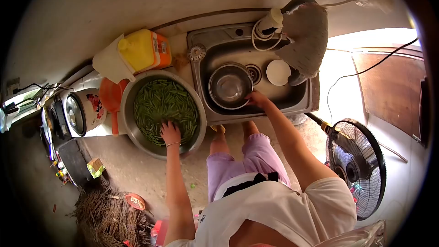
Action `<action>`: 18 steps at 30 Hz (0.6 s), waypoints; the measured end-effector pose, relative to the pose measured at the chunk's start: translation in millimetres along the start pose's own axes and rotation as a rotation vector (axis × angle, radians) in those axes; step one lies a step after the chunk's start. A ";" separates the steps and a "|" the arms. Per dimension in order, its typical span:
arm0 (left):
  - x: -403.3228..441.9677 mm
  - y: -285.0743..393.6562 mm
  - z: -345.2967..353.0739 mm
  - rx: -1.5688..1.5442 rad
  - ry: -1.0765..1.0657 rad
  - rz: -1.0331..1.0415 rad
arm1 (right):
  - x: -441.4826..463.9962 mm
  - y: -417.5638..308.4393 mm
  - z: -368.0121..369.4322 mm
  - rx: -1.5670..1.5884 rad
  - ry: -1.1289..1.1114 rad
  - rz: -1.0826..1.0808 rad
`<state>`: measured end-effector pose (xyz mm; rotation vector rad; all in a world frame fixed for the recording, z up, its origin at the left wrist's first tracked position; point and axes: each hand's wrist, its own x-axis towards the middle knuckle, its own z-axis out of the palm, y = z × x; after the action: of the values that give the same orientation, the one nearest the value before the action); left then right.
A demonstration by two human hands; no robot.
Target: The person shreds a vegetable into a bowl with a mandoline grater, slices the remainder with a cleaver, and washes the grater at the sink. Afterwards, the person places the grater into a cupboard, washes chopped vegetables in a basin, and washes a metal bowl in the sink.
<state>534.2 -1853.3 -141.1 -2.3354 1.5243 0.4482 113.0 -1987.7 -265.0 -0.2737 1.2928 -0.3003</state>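
A wide metal basin [197, 139] holds a mass of cut green beans [160, 103], which look wet. My left hand [170, 133] rests on the beans near the basin's front side, its fingers apart and partly among them. Inside the sink [267, 105] stands a shiny metal bowl [230, 87]. Its right rim is in the grip of my right hand [258, 99]; some of those fingers are hidden by the bowl. A small white bowl or dish [278, 72] sits in the sink to the right of the drain [253, 74].
Behind the basin stands a yellow jug [137, 51]; an orange dipper [111, 95] lies on its left, beside a rice cooker [86, 111]. A grey cloth [304, 36] hangs over the sink's right corner. A fan [356, 167] stands at the right, dry brushwood [107, 212] at lower left.
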 end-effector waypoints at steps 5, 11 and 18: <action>-3.3 15.9 -13.5 -0.072 0.015 0.035 | -21.6 -7.0 8.0 0.041 -0.048 0.023; 4.3 7.6 -16.8 -0.156 0.114 0.083 | -56.8 -19.1 15.2 0.209 -0.294 0.427; -0.6 9.0 -25.9 -0.222 0.059 0.066 | -65.6 10.3 32.5 0.560 -0.360 0.375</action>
<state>528.0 -1867.2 -118.4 -2.4890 1.6594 0.5981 129.1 -1953.0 -201.7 0.3756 0.8376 -0.2648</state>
